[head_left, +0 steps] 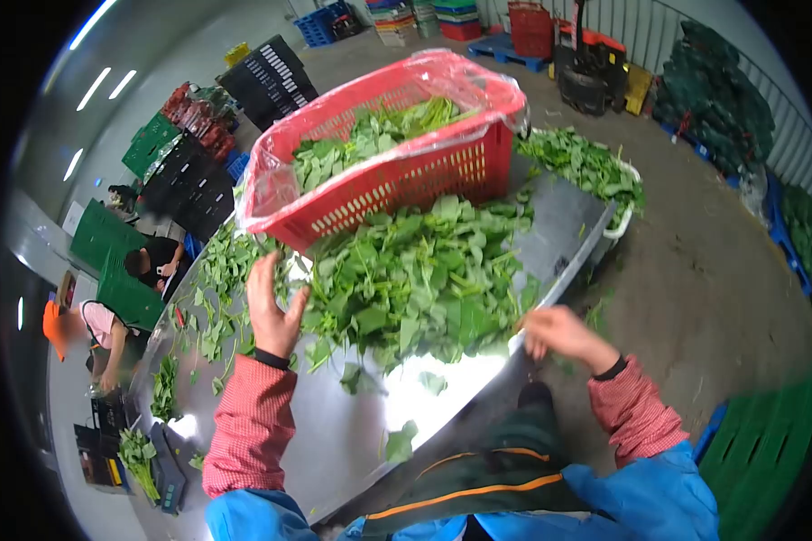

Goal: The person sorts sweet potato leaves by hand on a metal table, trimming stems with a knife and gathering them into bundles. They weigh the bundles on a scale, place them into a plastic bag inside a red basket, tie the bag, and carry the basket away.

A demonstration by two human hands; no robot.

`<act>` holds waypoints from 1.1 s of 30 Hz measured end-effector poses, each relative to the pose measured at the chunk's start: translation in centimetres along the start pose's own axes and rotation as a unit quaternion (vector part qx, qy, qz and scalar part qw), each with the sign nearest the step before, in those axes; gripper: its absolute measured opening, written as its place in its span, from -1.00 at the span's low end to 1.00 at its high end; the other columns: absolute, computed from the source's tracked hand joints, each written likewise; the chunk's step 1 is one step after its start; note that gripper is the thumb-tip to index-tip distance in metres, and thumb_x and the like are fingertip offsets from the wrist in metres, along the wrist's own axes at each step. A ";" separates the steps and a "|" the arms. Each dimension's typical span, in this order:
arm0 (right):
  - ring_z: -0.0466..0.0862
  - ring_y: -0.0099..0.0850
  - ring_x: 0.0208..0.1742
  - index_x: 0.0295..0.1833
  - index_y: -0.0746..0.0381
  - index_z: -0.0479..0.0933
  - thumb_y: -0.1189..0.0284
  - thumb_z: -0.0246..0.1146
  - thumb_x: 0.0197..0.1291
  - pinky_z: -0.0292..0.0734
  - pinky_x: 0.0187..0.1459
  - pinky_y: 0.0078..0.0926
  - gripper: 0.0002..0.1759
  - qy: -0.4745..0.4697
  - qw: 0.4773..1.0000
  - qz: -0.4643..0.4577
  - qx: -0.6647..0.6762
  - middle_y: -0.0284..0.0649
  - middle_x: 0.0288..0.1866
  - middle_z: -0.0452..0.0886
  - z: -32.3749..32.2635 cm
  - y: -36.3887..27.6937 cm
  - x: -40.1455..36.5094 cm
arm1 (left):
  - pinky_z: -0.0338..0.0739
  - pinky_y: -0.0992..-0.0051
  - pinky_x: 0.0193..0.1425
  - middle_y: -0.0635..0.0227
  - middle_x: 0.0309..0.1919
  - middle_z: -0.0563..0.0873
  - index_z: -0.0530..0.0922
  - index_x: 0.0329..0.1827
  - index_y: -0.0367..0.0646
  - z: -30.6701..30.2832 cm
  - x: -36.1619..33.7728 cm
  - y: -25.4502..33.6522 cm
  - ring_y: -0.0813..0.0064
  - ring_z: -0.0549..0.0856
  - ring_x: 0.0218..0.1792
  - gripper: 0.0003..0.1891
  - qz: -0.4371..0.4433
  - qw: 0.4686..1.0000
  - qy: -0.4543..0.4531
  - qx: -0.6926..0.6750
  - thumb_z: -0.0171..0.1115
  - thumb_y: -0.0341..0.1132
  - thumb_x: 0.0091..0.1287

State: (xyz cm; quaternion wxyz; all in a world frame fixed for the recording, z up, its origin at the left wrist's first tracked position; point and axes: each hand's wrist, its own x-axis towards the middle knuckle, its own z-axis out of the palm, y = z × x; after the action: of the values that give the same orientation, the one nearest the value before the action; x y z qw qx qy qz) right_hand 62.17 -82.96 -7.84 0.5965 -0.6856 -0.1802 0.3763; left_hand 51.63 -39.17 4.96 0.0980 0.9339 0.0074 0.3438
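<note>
A loose heap of leafy greens [415, 279] lies on the metal table [334, 433] in front of me. My left hand [275, 311] is at the heap's left side, fingers up and thumb apart; nothing shows in its grasp. Over the table's right edge, my right hand [564, 335] has its fingers curled together beside the heap. Whether a stem or leaf is between them I cannot make out. Behind the heap stands a red plastic crate [406, 176], lined with clear film and partly filled with the same greens.
A white basket of greens [586, 171] stands beyond the table's right end. On the left are a bundle of greens [140, 460] and a dark scale-like device [167, 469]. Two people work at the far left. A green pallet [767, 451] lies at lower right.
</note>
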 end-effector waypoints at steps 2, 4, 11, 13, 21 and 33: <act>0.61 -0.56 -0.48 0.00 0.31 0.53 0.17 0.04 0.46 0.53 -0.44 -0.65 -0.60 0.122 0.990 -0.057 0.041 -0.27 -0.45 0.61 -6.5 -3.6 3.8 | 0.23 0.18 0.41 -0.02 0.22 0.49 0.31 0.39 -0.23 1.8 4.4 -1.9 0.01 0.40 0.30 -0.24 -0.029 0.998 0.049 0.028 0.44 -0.29 0.11; 0.60 -0.54 -0.48 0.14 0.34 0.44 0.00 -0.02 0.46 0.52 -0.44 -0.65 -0.43 0.161 0.978 -0.067 0.110 -0.26 -0.44 0.60 -12.8 -6.4 8.3 | 0.26 0.14 0.39 -0.02 0.19 0.50 0.36 0.34 -0.25 3.4 8.5 -2.4 -0.02 0.42 0.27 -0.22 -0.006 0.997 0.044 0.059 0.50 -0.26 0.02; 0.57 -0.43 -0.24 0.43 0.41 0.20 -0.45 -0.20 0.21 0.50 -0.33 -0.52 0.12 0.120 0.977 -0.010 0.178 -0.16 -0.09 0.51 -28.3 -12.1 26.4 | 0.57 0.18 -0.19 0.13 -0.46 0.66 0.62 -0.26 -0.20 13.7 18.2 4.6 0.10 0.68 -0.36 -0.51 0.035 0.989 -0.121 0.082 0.36 0.12 0.12; 0.54 -0.49 -0.39 0.24 0.34 0.40 -0.28 -0.09 0.33 0.41 -0.43 -0.60 -0.14 0.117 0.959 -0.009 0.256 -0.26 -0.28 0.52 -28.4 -15.5 28.5 | 0.53 0.16 -0.25 0.18 -0.49 0.62 0.59 -0.39 -0.18 14.8 18.3 5.3 0.12 0.66 -0.40 -0.57 -0.018 0.985 -0.117 0.126 0.37 0.06 0.13; 0.40 -0.65 -0.65 -0.31 0.10 0.38 0.05 0.12 0.36 0.32 -0.63 -0.68 -0.65 0.125 0.989 -0.076 0.006 -0.48 -0.60 0.36 -36.6 -22.0 33.0 | 0.53 0.19 -0.28 0.16 -0.48 0.61 0.50 -0.46 -0.18 12.6 18.4 10.5 0.10 0.65 -0.42 -0.46 -0.053 0.974 -0.200 0.086 0.24 0.22 0.19; 0.61 -0.36 -0.33 0.14 0.24 0.52 -0.30 0.02 0.22 0.50 -0.27 -0.37 -0.19 0.101 0.966 -0.066 -0.229 -0.18 -0.20 0.67 -31.2 -31.8 47.2 | 0.39 0.18 0.28 -0.16 0.17 0.55 0.34 0.37 -0.25 8.1 22.2 -24.8 -0.08 0.52 0.22 -0.22 -0.409 0.892 0.095 0.167 0.27 0.14 0.23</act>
State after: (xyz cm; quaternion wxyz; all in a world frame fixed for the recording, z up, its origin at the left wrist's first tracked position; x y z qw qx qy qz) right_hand 122.21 -64.30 8.41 0.4618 -0.8252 -0.2454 0.2137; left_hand 75.15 -14.45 8.53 0.0715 0.8136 0.4555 0.3541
